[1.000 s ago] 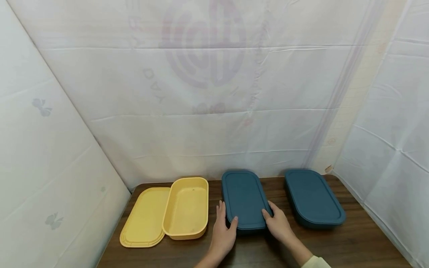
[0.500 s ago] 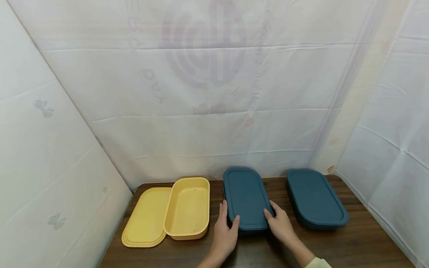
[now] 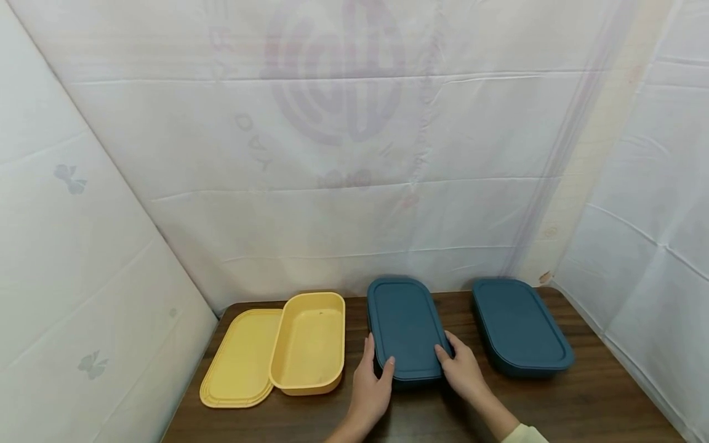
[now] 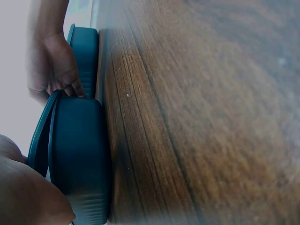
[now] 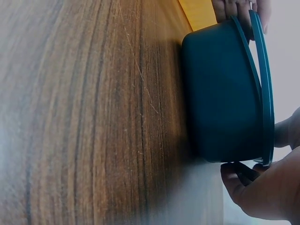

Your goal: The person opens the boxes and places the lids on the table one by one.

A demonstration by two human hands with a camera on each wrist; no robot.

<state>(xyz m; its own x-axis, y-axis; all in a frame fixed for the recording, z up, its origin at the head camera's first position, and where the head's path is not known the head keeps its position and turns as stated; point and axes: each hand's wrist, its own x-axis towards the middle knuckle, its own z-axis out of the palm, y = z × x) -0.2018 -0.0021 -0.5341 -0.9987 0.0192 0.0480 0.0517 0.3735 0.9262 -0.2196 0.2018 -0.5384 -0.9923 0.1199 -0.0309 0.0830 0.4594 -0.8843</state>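
Blue lid [image 3: 407, 329] tilted on blue box [image 5: 225, 93]; gap on the left-hand side.

I log the box on the table [image 3: 415, 421], between the yellow tub [image 3: 308, 347] and another blue box [image 3: 523, 326], long axis running away from the person. Left hand [image 3: 370, 389] grips the lid near its close left corner; right hand [image 3: 464, 370] grips the right edge, thumb on top. I judge the tilt decisive: the left hand is nearer the opening. Head view shows me the lid almost flat; both wrist views show a wedge, narrowing rightward. Left fingertips inside it? Cannot tell.
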